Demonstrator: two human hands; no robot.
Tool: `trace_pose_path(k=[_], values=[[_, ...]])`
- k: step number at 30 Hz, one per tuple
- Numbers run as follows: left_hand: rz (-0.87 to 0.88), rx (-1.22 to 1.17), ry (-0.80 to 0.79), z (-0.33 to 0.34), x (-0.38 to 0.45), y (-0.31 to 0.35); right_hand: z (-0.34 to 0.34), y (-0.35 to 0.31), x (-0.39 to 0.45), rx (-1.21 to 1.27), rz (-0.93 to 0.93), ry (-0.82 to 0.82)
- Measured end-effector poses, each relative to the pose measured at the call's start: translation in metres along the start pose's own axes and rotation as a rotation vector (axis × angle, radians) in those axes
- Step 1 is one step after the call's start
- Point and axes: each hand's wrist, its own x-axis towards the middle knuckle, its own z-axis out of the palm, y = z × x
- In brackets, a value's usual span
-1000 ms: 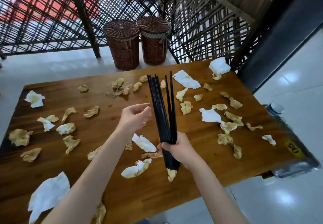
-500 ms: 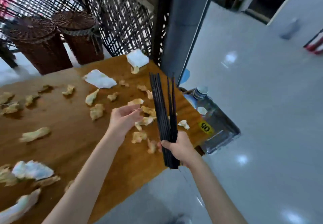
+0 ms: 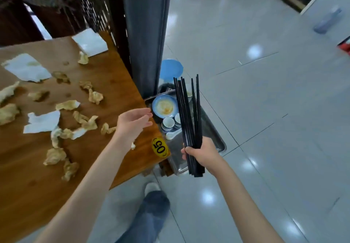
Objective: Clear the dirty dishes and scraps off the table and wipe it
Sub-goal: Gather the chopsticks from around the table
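Relaxed and holding nothing, the left hand (image 3: 132,122) is hovering over the scrap-strewn brown wooden table (image 3: 37,182); rightward, the right hand (image 3: 201,152) is gripping a bundle of black chopsticks (image 3: 187,115) near their lower ends, fanning upward above a steel tray (image 3: 214,138) of dirty dishes.

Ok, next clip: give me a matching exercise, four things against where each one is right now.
Things:
1. chopsticks
2. bowl
3. scraps
4. sticker

Places:
A. scattered over the table
B. on the table's near corner
C. in the right hand
D. in the metal tray

Pairs: 1-C, 2-D, 3-A, 4-B
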Motion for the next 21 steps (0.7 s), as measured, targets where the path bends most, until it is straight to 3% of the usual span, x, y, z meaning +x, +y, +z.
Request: trace_pose_path(k=[13, 21], values=[[0.010, -0.015, 0.231, 0.116, 0.094, 0.018, -0.109, 0.017, 0.148, -0.211, -0.011, -0.168], [0.169, -0.001, 0.319, 0.162, 0.099, 0.013, -0.143, 0.071, 0.226, -0.563, -0.075, -0.391]])
